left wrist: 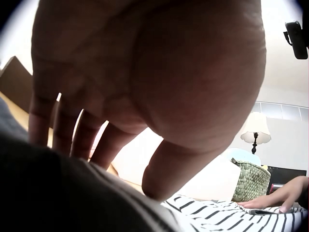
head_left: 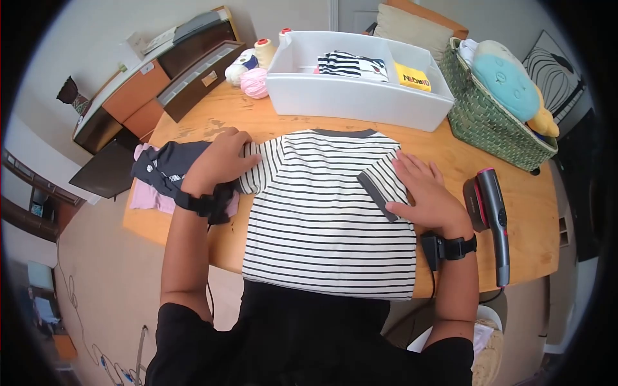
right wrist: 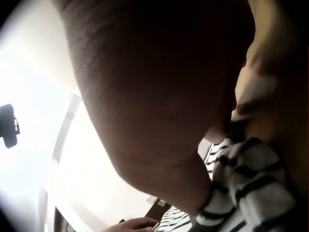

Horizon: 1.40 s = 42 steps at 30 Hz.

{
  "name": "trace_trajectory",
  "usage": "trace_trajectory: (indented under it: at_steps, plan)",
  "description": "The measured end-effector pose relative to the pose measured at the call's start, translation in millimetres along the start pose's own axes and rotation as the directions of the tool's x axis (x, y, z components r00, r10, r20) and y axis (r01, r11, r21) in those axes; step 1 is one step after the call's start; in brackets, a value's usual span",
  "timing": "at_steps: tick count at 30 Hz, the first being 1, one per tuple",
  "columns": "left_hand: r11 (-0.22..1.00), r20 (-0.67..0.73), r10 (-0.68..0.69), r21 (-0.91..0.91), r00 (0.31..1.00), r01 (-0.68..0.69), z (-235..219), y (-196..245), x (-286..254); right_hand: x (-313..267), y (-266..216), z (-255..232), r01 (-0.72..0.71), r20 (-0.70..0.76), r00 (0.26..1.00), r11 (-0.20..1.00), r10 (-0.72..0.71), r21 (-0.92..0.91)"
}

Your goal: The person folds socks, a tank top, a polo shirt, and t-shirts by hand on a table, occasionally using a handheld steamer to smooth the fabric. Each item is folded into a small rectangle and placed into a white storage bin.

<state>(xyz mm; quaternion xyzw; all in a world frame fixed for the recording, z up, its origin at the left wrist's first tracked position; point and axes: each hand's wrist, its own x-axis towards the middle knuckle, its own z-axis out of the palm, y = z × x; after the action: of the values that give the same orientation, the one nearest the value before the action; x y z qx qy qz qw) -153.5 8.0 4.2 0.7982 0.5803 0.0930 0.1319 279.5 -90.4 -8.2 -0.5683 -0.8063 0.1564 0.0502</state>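
Note:
A white T-shirt with dark stripes (head_left: pixel 328 219) lies spread on the wooden table, its dark neckband toward the far side. My left hand (head_left: pixel 226 159) rests at the sleeve on the left, thumb on the striped cloth; in the left wrist view its fingertips reach down to the fabric. The other sleeve (head_left: pixel 381 183) is folded inward over the shirt's body, its dark cuff slanting across the stripes. Along that fold lies my right hand (head_left: pixel 428 196), fingers extended and thumb by the cuff. In the right wrist view, the striped cloth (right wrist: pixel 251 183) bunches near the thumb.
Dark and pink folded clothes (head_left: pixel 168 168) lie under and beside my left wrist. A handheld steamer (head_left: pixel 494 225) lies at the right. Behind the shirt stand a white bin (head_left: pixel 360 100) holding clothing, yarn balls (head_left: pixel 254 83) and a green woven basket (head_left: pixel 479 112) with plush toys.

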Motion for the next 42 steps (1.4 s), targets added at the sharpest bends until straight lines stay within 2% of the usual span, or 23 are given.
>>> trace_trajectory:
  at_steps: [3,5,6,8,10,13,15,16,18,21,23,25,26,30,32,38,42]
  plan:
    - [0.998,-0.085,0.055,-0.027,0.995,-0.058,4.8,-4.7,-0.8,2.1,3.8,4.5,0.002,-0.007,1.0,1.0,-0.002,-0.018]
    - [0.993,-0.114,0.075,-0.083,0.991,-0.085,3.8,-6.5,1.5,7.6,10.7,11.0,0.114,-0.127,0.985,0.993,-0.114,-0.008]
    - [0.985,-0.138,0.095,-0.131,0.986,-0.113,3.3,-6.8,3.0,9.1,12.6,12.0,0.113,-0.128,0.985,0.994,-0.113,-0.013]
    - [0.977,-0.13,0.073,-0.188,0.989,-0.097,-4.9,-2.2,1.4,14.0,6.6,11.1,0.195,-0.143,0.973,0.977,-0.181,0.09]
    - [0.967,-0.12,0.047,-0.243,0.992,-0.075,-7.6,-0.8,1.9,17.9,8.3,16.3,0.206,-0.109,0.974,0.976,-0.198,0.066]
    - [0.962,-0.122,0.105,-0.239,0.987,-0.132,-8.6,6.5,3.9,18.1,4.3,14.7,0.208,-0.065,0.977,0.976,-0.204,0.06]
    - [0.893,0.03,0.043,-0.45,0.999,-0.025,-18.1,25.0,0.8,17.8,2.9,12.9,0.194,-0.059,0.98,0.978,-0.19,0.076]
    - [0.892,0.032,0.045,-0.451,0.998,-0.026,-19.7,32.5,1.2,17.6,3.4,13.2,0.194,-0.06,0.98,0.978,-0.19,0.08]
    - [0.613,0.147,0.005,-0.782,0.989,0.113,-18.9,45.0,2.3,17.0,4.1,13.7,0.189,-0.06,0.981,0.978,-0.185,0.087]
    - [0.556,0.15,0.064,-0.826,0.987,0.089,-5.8,54.2,2.2,16.4,4.6,12.4,0.188,-0.059,0.981,0.979,-0.184,0.084]
    - [0.591,0.138,0.084,-0.804,0.987,0.062,7.1,42.4,6.4,16.0,3.0,11.2,0.176,-0.052,0.984,0.982,-0.173,0.073]
    - [0.806,0.221,0.219,-0.59,0.95,-0.049,12.0,36.2,4.5,14.9,0.4,10.9,0.152,-0.046,0.988,0.987,-0.15,0.053]
    - [0.809,0.157,0.329,-0.556,0.931,-0.192,13.0,37.0,1.9,14.1,-0.8,10.6,0.132,-0.043,0.991,0.991,-0.13,0.032]
    - [0.879,0.216,0.317,-0.433,0.924,-0.2,7.5,47.4,-5.8,10.5,-6.4,7.7,0.068,-0.042,0.997,0.998,-0.068,0.002]
    - [0.879,0.092,0.389,-0.334,0.916,-0.34,14.6,43.0,-7.4,8.8,-8.9,6.9,0.031,-0.038,0.999,0.999,-0.031,-0.008]
    - [0.91,0.034,0.351,-0.246,0.936,-0.333,15.1,38.2,-12.1,7.7,-3.2,11.9,-0.004,-0.047,0.999,1.0,0.003,-0.025]
    - [0.916,0.056,0.33,-0.261,0.942,-0.305,13.7,39.8,-10.3,8.4,-4.4,10.6,-0.033,-0.034,0.999,0.999,0.032,-0.034]
